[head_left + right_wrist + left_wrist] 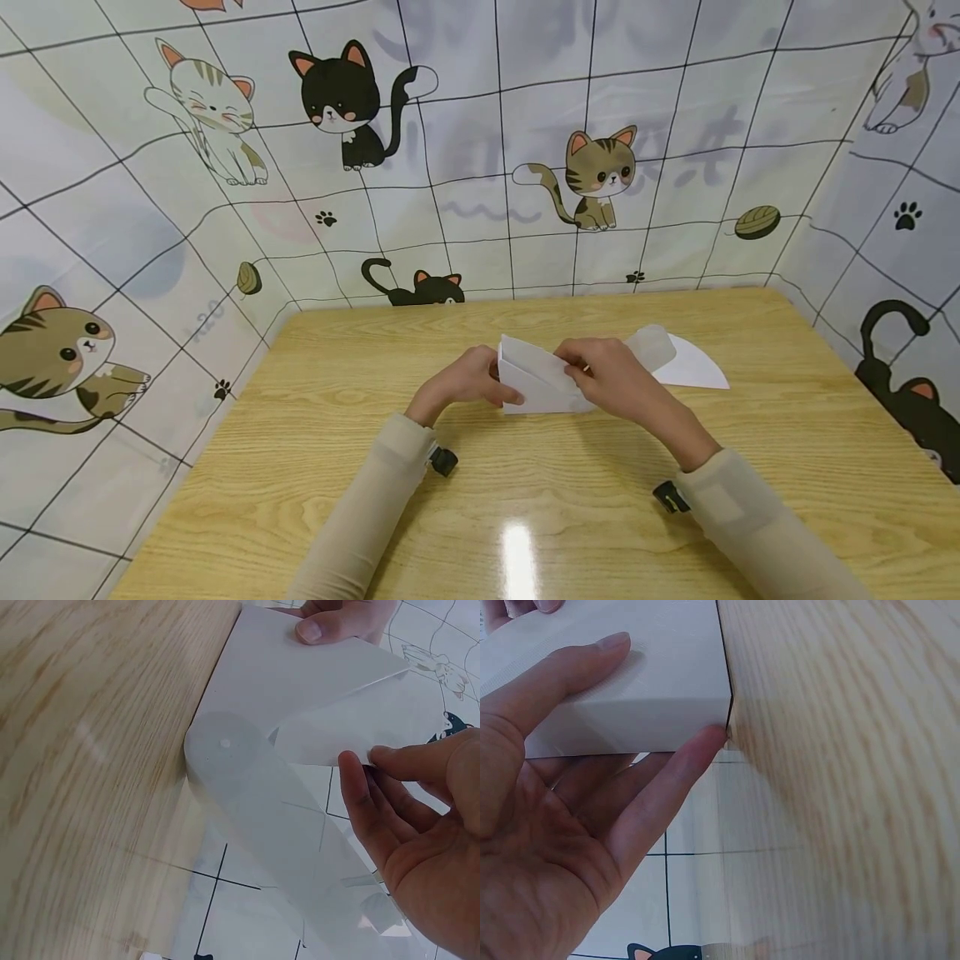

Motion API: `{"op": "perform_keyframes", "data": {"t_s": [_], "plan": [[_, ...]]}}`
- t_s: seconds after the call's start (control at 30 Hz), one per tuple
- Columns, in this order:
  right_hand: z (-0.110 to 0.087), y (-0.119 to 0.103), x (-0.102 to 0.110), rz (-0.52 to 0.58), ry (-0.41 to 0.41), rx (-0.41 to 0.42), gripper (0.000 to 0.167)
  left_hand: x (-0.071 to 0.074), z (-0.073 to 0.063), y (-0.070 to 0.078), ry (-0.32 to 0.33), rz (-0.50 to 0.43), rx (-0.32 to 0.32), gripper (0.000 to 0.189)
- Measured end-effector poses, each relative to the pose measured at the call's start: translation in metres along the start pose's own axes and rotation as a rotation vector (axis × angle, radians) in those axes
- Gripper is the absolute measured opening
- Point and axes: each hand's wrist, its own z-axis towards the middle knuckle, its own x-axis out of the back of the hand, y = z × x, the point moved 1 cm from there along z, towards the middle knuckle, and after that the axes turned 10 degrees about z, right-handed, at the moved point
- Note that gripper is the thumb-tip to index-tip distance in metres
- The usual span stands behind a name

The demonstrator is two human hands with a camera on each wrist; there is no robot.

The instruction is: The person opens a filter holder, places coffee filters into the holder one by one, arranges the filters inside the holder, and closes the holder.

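We judge the white box [542,392] to be light, probably thin card: stiff along its folds, easily dented across its broad faces. It stands on the wooden surface [562,492], between the two hands. We'd take hold of it at the narrow end wall, where the corners look firmest. The left grip [474,379] is there, holding that end, thumb laid along the broad face. The right grip [611,379] is narrow, pinching the edge of a white panel [345,724]; whether that is a flap or a loose sheet, we can't tell. We expect the panel to bend readily, so a light pinch suits it.

A smooth, translucent strip [270,817] with a rounded end and a small pale dot reaches from the box's lower corner; it may be slippery. Beyond lies a matte white fan-shaped piece [697,367], its outer edge curved.
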Motion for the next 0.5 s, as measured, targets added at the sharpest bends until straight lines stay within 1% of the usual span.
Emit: {"op": "perform_keyframes", "data": {"t_s": [0.17, 0.37, 0.5], "plan": [[0.0002, 0.0006, -0.0031, -0.008, 0.004, 0.019, 0.016, -0.0007, 0.0005, -0.0012, 0.003, 0.004, 0.011, 0.032], [-0.0004, -0.0004, -0.0044, -0.022, 0.018, 0.007, 0.012, -0.0002, 0.0005, 0.0003, 0.004, 0.023, 0.004, 0.030], [0.0003, -0.0004, -0.0070, -0.032, 0.000, 0.013, 0.012, 0.0001, 0.0003, 0.0003, 0.008, 0.030, 0.007, 0.029]]}}
